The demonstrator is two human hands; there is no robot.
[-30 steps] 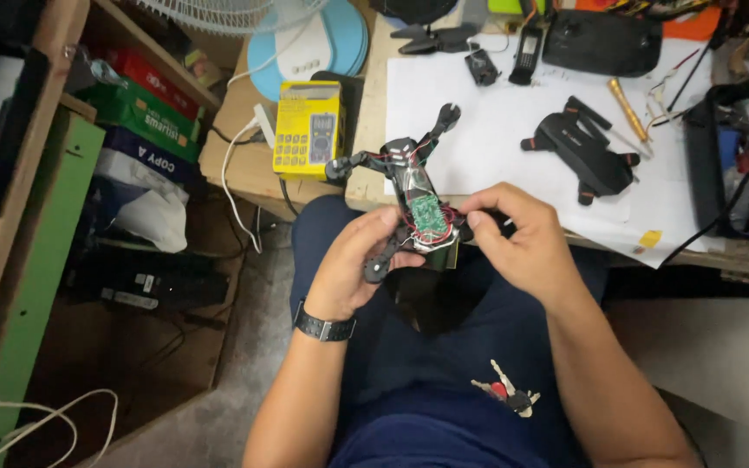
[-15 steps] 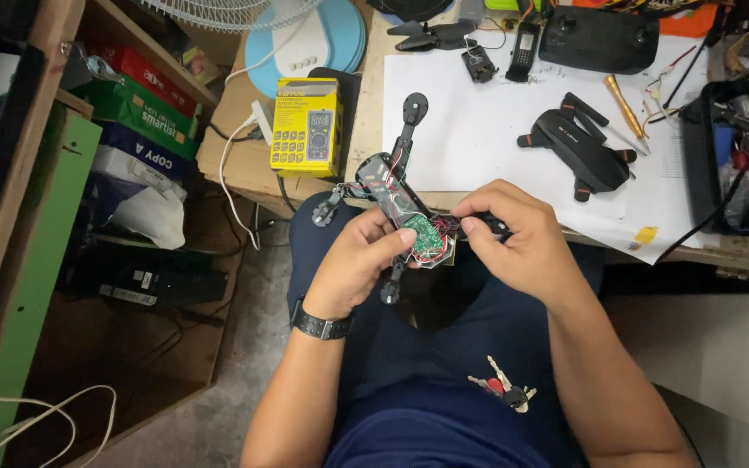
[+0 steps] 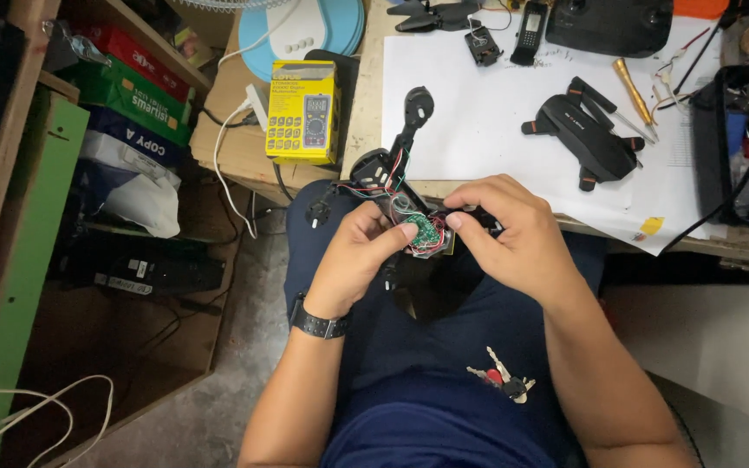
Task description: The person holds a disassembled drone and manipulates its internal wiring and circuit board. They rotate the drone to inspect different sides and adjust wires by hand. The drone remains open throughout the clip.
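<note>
The opened drone body (image 3: 396, 186) has swung round since a second ago: its one long arm, which lay off to the side, now points up over the white paper sheet (image 3: 478, 130) on the surface (image 3: 244, 147), and the green circuit board (image 3: 426, 232) has turned to face upward between the two hands. That reads to me as a re-grip to get at the board and its red and black wires (image 3: 392, 178).

The left hand (image 3: 357, 260) is clenched around the frame from below, its thumb pressed beside the board. The right hand (image 3: 513, 234) grasps the other side, fingers (image 3: 470, 221) curled over the edge, one tip touching the board. The drone is held above the lap, just off the surface's front edge.

On the paper, well apart, lies a black drone shell (image 3: 587, 130); a yellow multimeter box (image 3: 302, 113) sits to the left.
</note>
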